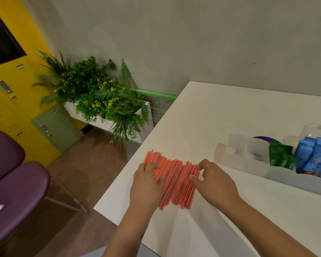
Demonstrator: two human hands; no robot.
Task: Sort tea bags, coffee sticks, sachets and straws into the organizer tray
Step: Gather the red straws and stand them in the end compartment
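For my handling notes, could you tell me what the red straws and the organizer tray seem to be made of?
Red straws: probably thin plastic or paper, with fine pale stripes along each straw; the look leaves it open.
Organizer tray: seemingly frosted translucent plastic, since its walls are milky and the packets show dimly through.

Red straws [176,180] with thin white stripes lie flat, side by side in one spread layer. The translucent organizer tray [278,175] stands just right of the straws. Inside the organizer tray, green sachets [281,156] and blue coffee sticks [311,154] stand upright in adjoining compartments.
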